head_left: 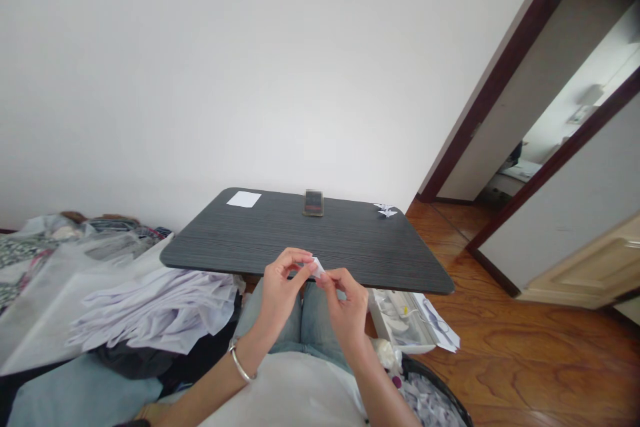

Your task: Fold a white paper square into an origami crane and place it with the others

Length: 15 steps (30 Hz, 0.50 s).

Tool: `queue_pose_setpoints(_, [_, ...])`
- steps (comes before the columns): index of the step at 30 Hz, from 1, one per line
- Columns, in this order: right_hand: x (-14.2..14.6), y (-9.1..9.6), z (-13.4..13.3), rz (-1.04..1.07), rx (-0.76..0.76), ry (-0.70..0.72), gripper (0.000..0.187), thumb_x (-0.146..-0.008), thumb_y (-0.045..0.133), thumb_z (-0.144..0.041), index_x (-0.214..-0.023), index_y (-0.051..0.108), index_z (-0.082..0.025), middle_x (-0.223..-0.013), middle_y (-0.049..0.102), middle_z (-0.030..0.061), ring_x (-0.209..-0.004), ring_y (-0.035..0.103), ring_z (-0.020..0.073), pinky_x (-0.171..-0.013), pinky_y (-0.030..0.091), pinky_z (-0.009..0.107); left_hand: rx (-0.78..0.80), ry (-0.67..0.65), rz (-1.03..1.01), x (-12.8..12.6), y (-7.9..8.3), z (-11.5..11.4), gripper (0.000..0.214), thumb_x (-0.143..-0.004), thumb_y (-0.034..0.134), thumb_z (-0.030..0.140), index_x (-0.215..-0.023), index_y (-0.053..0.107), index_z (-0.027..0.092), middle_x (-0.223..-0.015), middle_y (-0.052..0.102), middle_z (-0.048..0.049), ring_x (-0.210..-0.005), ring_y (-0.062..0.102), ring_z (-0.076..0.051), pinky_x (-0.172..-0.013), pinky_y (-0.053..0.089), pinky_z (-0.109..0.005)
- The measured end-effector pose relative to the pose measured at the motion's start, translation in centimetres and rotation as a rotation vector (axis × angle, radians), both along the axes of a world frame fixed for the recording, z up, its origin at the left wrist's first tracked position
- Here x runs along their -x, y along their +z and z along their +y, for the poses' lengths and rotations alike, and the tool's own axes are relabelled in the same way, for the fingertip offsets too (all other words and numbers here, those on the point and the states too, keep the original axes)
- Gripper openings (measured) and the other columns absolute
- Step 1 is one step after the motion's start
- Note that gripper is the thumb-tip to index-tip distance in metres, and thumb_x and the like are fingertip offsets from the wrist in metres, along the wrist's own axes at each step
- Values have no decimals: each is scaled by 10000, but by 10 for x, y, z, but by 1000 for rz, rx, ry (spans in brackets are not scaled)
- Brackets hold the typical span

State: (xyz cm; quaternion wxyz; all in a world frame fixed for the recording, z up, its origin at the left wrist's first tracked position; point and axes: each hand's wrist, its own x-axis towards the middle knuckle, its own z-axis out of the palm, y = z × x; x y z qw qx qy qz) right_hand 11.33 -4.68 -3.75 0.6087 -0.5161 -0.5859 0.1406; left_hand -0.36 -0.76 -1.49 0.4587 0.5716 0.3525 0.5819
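Both of my hands meet just in front of the near edge of the dark table (260, 240), above my lap. My left hand (279, 288) and my right hand (345, 303) each pinch a small folded piece of white paper (319, 267) between fingertips. A silver bangle (239, 363) sits on my left wrist. On the table lie a flat white sheet (243, 199) at the far left, a phone (313, 203) standing at the far middle, and small folded paper figures (385, 211) at the far right.
White clothes and plastic bags (150, 307) are heaped to the left. A clear box with white items (410, 323) lies on the wooden floor to the right, with a dark bin of paper scraps (430, 400) below it. An open doorway (550, 140) is at the right.
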Motion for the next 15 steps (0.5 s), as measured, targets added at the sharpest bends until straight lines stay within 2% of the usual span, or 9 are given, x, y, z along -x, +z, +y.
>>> queue_pose_setpoints(4, [1, -1, 1, 7, -3, 17, 198, -847, 524, -285, -692, 628, -221, -618, 663, 16, -580, 617, 168, -566, 471, 254, 53, -9, -20, -2, -1, 1, 106, -694, 676, 263, -690, 676, 157, -793, 614, -39, -764, 567, -155, -652, 448, -228])
queue_pose_setpoints(9, [1, -1, 2, 68, 23, 66, 188, -840, 540, -285, -682, 619, -220, -608, 656, 6, -571, 619, 164, -565, 477, 249, 18, 1, -17, -3, -3, 2, 112, -705, 661, 269, -684, 658, 159, -834, 608, -47, -777, 564, -158, -635, 435, -225])
queue_pose_setpoints(15, [2, -3, 3, 80, 79, 103, 212, -857, 512, -288, -680, 589, -201, -619, 651, 17, -576, 614, 162, -571, 486, 259, -53, 53, -1, -7, -6, 1, 103, -758, 599, 250, -701, 615, 166, -882, 620, -55, -821, 569, -164, -729, 428, -249])
